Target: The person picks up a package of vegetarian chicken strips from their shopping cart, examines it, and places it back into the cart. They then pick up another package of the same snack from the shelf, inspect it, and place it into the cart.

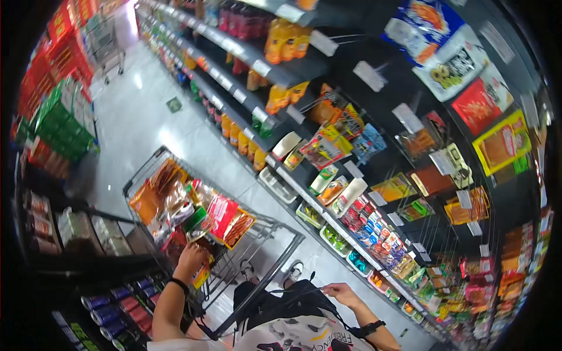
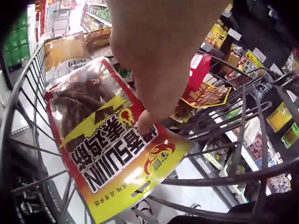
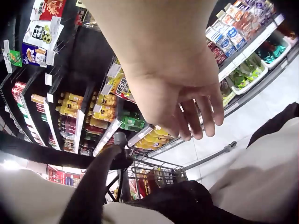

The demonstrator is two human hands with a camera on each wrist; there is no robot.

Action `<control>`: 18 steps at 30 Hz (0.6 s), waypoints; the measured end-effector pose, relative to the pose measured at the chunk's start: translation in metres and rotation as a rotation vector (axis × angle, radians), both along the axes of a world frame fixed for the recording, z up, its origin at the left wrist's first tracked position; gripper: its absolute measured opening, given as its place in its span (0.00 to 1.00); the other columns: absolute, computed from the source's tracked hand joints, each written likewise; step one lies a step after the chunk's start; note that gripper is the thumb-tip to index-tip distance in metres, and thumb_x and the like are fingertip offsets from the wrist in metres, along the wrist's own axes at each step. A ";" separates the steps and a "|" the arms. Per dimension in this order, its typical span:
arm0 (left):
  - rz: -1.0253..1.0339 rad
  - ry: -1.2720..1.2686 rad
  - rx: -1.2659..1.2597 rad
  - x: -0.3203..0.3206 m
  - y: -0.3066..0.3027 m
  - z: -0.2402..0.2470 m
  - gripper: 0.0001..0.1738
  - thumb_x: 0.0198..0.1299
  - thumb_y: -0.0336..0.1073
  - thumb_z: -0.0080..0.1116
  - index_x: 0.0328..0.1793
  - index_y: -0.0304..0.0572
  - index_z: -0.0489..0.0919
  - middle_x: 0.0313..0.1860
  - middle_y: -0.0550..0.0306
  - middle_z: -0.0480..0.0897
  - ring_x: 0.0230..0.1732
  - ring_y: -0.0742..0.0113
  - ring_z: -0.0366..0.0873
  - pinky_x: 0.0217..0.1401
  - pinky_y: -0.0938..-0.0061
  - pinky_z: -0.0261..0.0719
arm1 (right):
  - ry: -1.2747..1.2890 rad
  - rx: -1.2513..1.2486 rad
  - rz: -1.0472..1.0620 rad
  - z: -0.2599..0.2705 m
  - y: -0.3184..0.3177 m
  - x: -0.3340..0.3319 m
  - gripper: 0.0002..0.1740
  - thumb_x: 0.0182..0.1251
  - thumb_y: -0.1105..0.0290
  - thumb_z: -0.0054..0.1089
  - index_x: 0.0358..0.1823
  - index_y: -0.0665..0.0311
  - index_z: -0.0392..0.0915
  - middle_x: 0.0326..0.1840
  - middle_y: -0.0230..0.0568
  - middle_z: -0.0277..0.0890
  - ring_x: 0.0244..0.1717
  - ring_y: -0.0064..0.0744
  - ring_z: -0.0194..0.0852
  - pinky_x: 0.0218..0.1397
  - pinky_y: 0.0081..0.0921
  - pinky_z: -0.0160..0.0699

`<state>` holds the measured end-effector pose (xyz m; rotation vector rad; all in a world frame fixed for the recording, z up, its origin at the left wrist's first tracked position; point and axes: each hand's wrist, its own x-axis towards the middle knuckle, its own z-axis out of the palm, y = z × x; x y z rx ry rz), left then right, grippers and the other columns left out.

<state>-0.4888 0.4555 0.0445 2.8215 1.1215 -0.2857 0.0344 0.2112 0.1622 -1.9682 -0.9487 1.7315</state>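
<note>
In the head view, my left hand (image 1: 193,262) reaches into a wire shopping cart (image 1: 290,250) at lower centre. It holds a yellow and red snack bag (image 2: 117,144) with a clear window showing brown strips; the thumb lies across the bag's front in the left wrist view, and the other fingers are hidden. Beside that bag are a red snack packet (image 1: 225,213) and an orange-brown packet (image 1: 146,203). My right hand (image 1: 344,293) hangs near my waist, away from the shelves. The right wrist view shows its fingers (image 3: 203,114) loosely bent, with nothing gripped.
Shelves of orange drink bottles (image 1: 287,41) and hanging snack packs (image 1: 502,143) line the right side. Trays of wrapped sweets (image 1: 336,238) run along the lower shelf. Green cartons (image 1: 64,120) are stacked at left, and drink cans (image 1: 105,316) stand at lower left. Another cart (image 1: 105,44) stands farther off.
</note>
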 end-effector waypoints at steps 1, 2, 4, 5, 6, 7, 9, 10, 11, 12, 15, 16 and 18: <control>0.011 -0.072 0.029 0.000 -0.002 0.007 0.10 0.53 0.36 0.60 0.42 0.53 0.84 0.43 0.60 0.84 0.52 0.60 0.80 0.61 0.62 0.72 | -0.008 0.030 -0.002 -0.008 -0.003 0.005 0.14 0.72 0.68 0.60 0.53 0.66 0.84 0.41 0.33 0.84 0.45 0.21 0.76 0.52 0.21 0.74; 0.037 -0.106 -0.002 -0.006 -0.005 0.003 0.09 0.53 0.36 0.59 0.41 0.52 0.84 0.43 0.58 0.84 0.49 0.59 0.81 0.59 0.62 0.74 | 0.000 0.045 -0.020 -0.009 -0.003 0.010 0.14 0.72 0.68 0.60 0.53 0.66 0.84 0.42 0.34 0.85 0.45 0.22 0.77 0.52 0.22 0.75; 0.112 -0.130 -0.125 -0.023 -0.008 -0.010 0.07 0.53 0.36 0.57 0.37 0.51 0.84 0.41 0.55 0.85 0.42 0.57 0.84 0.55 0.62 0.77 | 0.017 0.071 -0.053 -0.009 -0.004 0.019 0.14 0.72 0.66 0.61 0.53 0.66 0.84 0.42 0.35 0.85 0.45 0.22 0.78 0.52 0.22 0.76; 0.065 -0.075 -0.132 -0.028 -0.007 -0.001 0.07 0.54 0.36 0.56 0.36 0.50 0.83 0.38 0.55 0.85 0.40 0.56 0.84 0.53 0.61 0.77 | 0.021 0.095 -0.062 -0.016 -0.006 0.025 0.14 0.72 0.66 0.61 0.53 0.66 0.84 0.42 0.36 0.85 0.46 0.23 0.79 0.52 0.23 0.77; 0.024 -0.018 -0.140 -0.036 -0.008 0.011 0.06 0.54 0.36 0.56 0.35 0.50 0.83 0.35 0.55 0.85 0.37 0.56 0.84 0.51 0.60 0.77 | 0.027 0.116 -0.067 -0.024 -0.008 0.033 0.15 0.72 0.65 0.61 0.53 0.66 0.84 0.43 0.36 0.85 0.46 0.24 0.80 0.52 0.23 0.77; 0.037 -0.060 -0.153 -0.042 -0.009 0.019 0.06 0.54 0.37 0.56 0.34 0.50 0.83 0.32 0.56 0.84 0.37 0.56 0.85 0.49 0.60 0.77 | 0.033 0.135 -0.067 -0.032 -0.009 0.039 0.15 0.72 0.65 0.61 0.53 0.66 0.84 0.43 0.37 0.85 0.46 0.25 0.81 0.53 0.24 0.78; 0.058 -0.121 -0.118 -0.049 -0.014 0.038 0.07 0.56 0.40 0.58 0.30 0.50 0.82 0.29 0.58 0.85 0.37 0.57 0.85 0.46 0.59 0.75 | 0.037 0.164 -0.084 -0.043 -0.007 0.052 0.14 0.72 0.65 0.61 0.52 0.65 0.84 0.44 0.37 0.85 0.47 0.25 0.81 0.53 0.25 0.79; 0.136 -0.119 -0.113 -0.047 -0.012 0.061 0.08 0.57 0.41 0.57 0.30 0.50 0.82 0.30 0.57 0.85 0.37 0.56 0.84 0.46 0.58 0.75 | 0.039 0.177 -0.088 -0.047 -0.006 0.056 0.14 0.72 0.65 0.61 0.52 0.65 0.84 0.44 0.38 0.85 0.47 0.26 0.82 0.53 0.25 0.79; 0.216 -0.117 -0.109 -0.043 -0.013 0.087 0.09 0.58 0.42 0.57 0.31 0.50 0.82 0.30 0.56 0.85 0.37 0.55 0.84 0.46 0.57 0.74 | 0.029 0.213 -0.099 -0.044 -0.001 0.060 0.13 0.72 0.68 0.60 0.52 0.65 0.85 0.44 0.38 0.86 0.46 0.25 0.82 0.52 0.25 0.79; 0.299 -0.115 -0.105 -0.039 -0.017 0.114 0.10 0.60 0.42 0.57 0.31 0.49 0.82 0.31 0.55 0.85 0.37 0.54 0.84 0.46 0.57 0.74 | 0.040 0.248 -0.121 -0.039 0.005 0.063 0.13 0.71 0.67 0.61 0.51 0.65 0.85 0.42 0.38 0.86 0.45 0.25 0.82 0.52 0.24 0.79; 0.576 -0.599 -0.075 -0.023 -0.018 0.168 0.08 0.63 0.36 0.59 0.35 0.40 0.79 0.29 0.48 0.84 0.33 0.52 0.83 0.45 0.63 0.74 | 0.005 0.296 -0.145 -0.013 0.024 0.069 0.12 0.69 0.67 0.63 0.48 0.64 0.86 0.40 0.38 0.87 0.41 0.25 0.82 0.50 0.24 0.79; 0.658 -0.789 -0.046 -0.014 -0.018 0.179 0.07 0.62 0.34 0.60 0.35 0.38 0.78 0.28 0.46 0.83 0.31 0.53 0.82 0.44 0.66 0.74 | 0.006 0.349 -0.150 -0.010 0.030 0.071 0.11 0.69 0.69 0.63 0.48 0.64 0.86 0.39 0.38 0.87 0.41 0.25 0.82 0.49 0.23 0.79; 0.783 -1.018 -0.180 0.040 -0.019 0.241 0.07 0.67 0.31 0.58 0.36 0.37 0.74 0.28 0.57 0.76 0.32 0.70 0.73 0.42 0.76 0.70 | 0.054 0.370 -0.165 0.006 0.046 0.071 0.11 0.69 0.69 0.62 0.48 0.64 0.86 0.39 0.38 0.86 0.41 0.23 0.81 0.49 0.22 0.78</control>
